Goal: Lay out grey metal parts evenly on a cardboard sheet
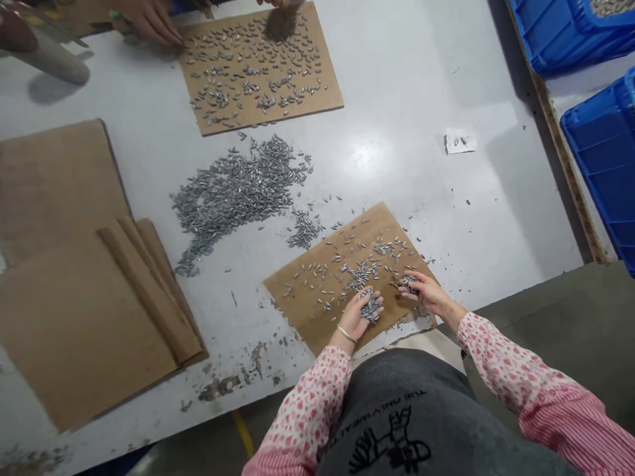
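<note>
My left hand, with a bangle at the wrist, is cupped palm up around a handful of small grey spindle-shaped metal pieces. To its right, my right hand has its fingers curled around more of the same pieces. Both hands are over the near brown cardboard sheet, which lies at a slant by the table edge. Loose pieces are scattered across that sheet, with a denser cluster just beyond my left hand.
A big heap of metal pieces lies mid-table, beside a smaller pile. Behind it, another person's hand touches a second piece-covered cardboard sheet. Stacked cardboard lies left. Blue crates stand right, near a white scrap.
</note>
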The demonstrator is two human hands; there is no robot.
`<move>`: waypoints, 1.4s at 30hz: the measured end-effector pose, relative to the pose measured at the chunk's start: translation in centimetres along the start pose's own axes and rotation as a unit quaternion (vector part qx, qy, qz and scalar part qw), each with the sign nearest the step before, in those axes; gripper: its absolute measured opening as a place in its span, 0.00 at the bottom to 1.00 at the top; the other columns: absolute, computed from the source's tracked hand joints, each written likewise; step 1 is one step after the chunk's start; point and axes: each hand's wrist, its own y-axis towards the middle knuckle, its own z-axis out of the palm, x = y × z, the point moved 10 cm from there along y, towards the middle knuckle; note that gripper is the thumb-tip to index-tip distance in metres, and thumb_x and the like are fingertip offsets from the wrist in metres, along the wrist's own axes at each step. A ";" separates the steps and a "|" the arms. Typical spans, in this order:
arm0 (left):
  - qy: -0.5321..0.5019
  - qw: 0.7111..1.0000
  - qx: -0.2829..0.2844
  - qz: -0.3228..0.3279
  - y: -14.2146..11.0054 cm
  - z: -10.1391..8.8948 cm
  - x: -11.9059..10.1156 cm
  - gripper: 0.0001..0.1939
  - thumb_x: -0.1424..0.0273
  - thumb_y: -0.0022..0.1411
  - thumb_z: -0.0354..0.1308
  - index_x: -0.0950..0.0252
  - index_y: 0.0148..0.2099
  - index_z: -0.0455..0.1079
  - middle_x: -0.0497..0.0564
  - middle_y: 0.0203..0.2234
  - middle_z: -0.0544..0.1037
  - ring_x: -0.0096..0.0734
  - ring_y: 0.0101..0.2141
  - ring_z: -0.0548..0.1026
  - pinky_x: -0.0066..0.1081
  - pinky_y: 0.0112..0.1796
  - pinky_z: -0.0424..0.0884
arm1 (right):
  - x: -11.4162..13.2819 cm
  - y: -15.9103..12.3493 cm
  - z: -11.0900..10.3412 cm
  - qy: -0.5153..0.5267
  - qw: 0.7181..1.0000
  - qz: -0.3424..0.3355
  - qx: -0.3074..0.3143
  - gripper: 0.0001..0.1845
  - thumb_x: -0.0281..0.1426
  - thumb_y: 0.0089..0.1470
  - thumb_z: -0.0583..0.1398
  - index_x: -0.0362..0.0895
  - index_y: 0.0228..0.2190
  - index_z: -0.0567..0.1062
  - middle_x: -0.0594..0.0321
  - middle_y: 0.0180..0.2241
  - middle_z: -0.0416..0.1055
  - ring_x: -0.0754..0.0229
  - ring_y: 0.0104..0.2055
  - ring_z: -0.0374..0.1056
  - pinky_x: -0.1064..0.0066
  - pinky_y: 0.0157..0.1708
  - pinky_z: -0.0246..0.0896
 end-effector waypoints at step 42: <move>-0.053 0.989 -0.033 0.132 -1.0 -2.6 -10.4 0.07 0.71 0.61 0.55 0.63 0.43 0.67 0.49 0.29 0.78 0.33 0.33 0.78 0.34 0.37 0.74 | 5.9 4.8 9.7 -0.037 0.984 -0.176 -0.014 0.17 0.18 0.39 0.62 0.45 0.34 0.70 0.65 0.29 0.75 0.64 0.29 0.73 0.76 0.27 0.70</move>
